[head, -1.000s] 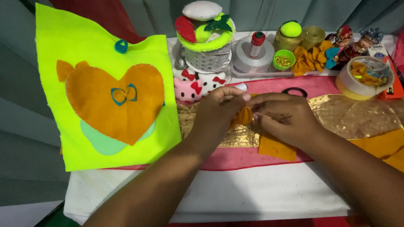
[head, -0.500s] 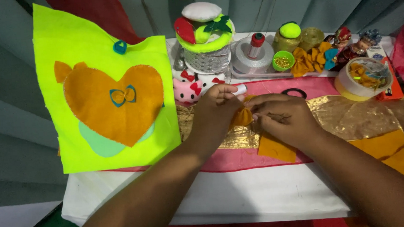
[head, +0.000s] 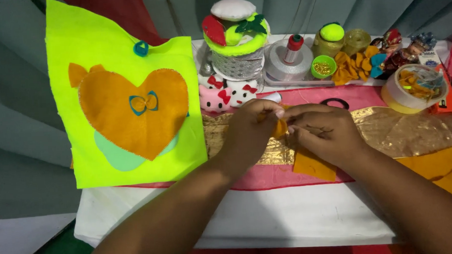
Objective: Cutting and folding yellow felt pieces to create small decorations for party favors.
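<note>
Both hands meet mid-table over the gold shimmery fabric strip (head: 409, 134). Left hand (head: 249, 133) and right hand (head: 328, 135) are both pinched closed on a small folded orange felt piece (head: 280, 128), held between the fingertips, just near of the white-and-pink plush toys (head: 227, 94). A flat orange felt square (head: 314, 165) lies under the right wrist. To do it well: keep the fold tight, pinch close to the crease, rest wrists on the table.
</note>
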